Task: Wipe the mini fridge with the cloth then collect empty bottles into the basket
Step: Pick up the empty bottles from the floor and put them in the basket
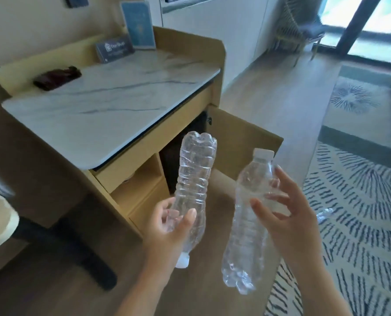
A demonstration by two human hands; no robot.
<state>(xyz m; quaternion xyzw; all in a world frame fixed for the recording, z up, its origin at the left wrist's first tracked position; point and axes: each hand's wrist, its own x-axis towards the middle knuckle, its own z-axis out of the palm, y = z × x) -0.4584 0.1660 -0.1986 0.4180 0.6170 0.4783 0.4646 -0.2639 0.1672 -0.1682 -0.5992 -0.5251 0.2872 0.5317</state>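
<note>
Here, beyond both hands, the marble-topped bench [112, 106] carries a dark cloth [57, 78] and two cards; its cabinet door [247, 142] hangs open behind the bottles. The left grip [167, 226] holds a crumpled bottle [193, 188] upright but inverted, cap down. The right grip [288, 210] loosely holds a second bottle [247, 222], cap up, tilted slightly right.

Single head cam, wide-angle, worn high, tilted forward and down. Both hands sit close in the near lower centre: left hand [167, 226], right hand [288, 215]. The marble bench [103, 106] fills the left middle distance, seen obliquely from above. Floor and rug [361, 201] run right; window far right. Edges bow from lens distortion.
</note>
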